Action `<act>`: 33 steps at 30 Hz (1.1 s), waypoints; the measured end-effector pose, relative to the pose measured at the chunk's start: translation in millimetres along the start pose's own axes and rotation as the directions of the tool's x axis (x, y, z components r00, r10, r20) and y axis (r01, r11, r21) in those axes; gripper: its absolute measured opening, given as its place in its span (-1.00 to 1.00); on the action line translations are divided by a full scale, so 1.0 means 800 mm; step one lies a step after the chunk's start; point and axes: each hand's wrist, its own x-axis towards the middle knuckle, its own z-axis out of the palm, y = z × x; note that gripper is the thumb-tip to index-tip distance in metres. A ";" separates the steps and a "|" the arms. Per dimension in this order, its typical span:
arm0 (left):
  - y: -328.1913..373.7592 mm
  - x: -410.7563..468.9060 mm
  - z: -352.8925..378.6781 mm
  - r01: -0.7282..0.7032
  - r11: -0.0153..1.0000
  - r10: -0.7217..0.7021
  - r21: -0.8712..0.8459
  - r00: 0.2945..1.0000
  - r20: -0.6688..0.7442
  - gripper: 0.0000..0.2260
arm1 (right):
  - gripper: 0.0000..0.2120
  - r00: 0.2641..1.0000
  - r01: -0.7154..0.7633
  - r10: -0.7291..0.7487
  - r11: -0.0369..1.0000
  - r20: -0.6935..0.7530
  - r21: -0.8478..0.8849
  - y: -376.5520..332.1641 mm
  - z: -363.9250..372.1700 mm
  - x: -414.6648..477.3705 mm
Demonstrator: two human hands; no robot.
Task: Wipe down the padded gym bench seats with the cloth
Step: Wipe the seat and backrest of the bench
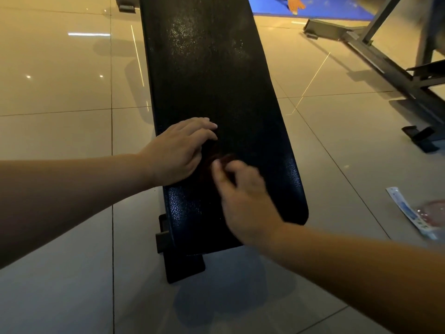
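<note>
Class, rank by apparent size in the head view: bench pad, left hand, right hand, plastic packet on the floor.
1. bench pad, by far largest.
2. left hand and right hand: alike; the right is blurred and nearer, so unranked.
3. plastic packet, smallest, though cut by the frame edge.

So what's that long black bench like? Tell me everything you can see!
The bench is a long, narrow black pad with a pebbly, leather-like skin and rounded corners, shiny in patches near the far end. It sits on a dark frame above the tiled floor. The left hand rests on its left edge; the blurred right hand is over its near end.
</note>
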 end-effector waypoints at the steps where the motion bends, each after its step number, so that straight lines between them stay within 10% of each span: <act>1: 0.001 0.000 0.001 -0.003 1.000 0.003 0.003 1.000 0.004 -0.65 | -0.41 0.990 0.135 -0.135 0.991 0.028 -0.007 -0.009 0.002 -0.008; 6: 0.006 0.001 0.007 -0.087 0.996 0.086 0.008 0.995 0.042 -0.63 | -0.42 0.868 0.468 -0.454 0.883 0.201 -0.029 0.052 -0.014 -0.065; 11: 0.008 0.009 0.014 -0.101 0.992 0.098 0.070 0.994 0.045 -0.57 | -0.46 1.000 -0.027 0.028 0.995 0.012 -0.100 0.142 -0.031 -0.056; 18: 0.009 0.013 0.019 -0.112 0.987 0.106 0.112 0.993 0.056 -0.56 | -0.62 0.846 -0.521 0.527 0.849 -0.077 0.088 0.134 -0.039 0.027; 28: 0.006 0.013 0.012 -0.092 0.994 0.088 0.058 0.994 0.070 -0.61 | -0.35 0.992 -0.098 0.091 0.991 0.085 0.088 -0.037 0.005 -0.031; 33: -0.009 0.013 -0.005 -0.109 0.993 0.103 0.043 0.989 0.110 -0.60 | -0.38 0.878 0.405 -0.399 0.914 0.263 0.034 0.017 -0.025 -0.018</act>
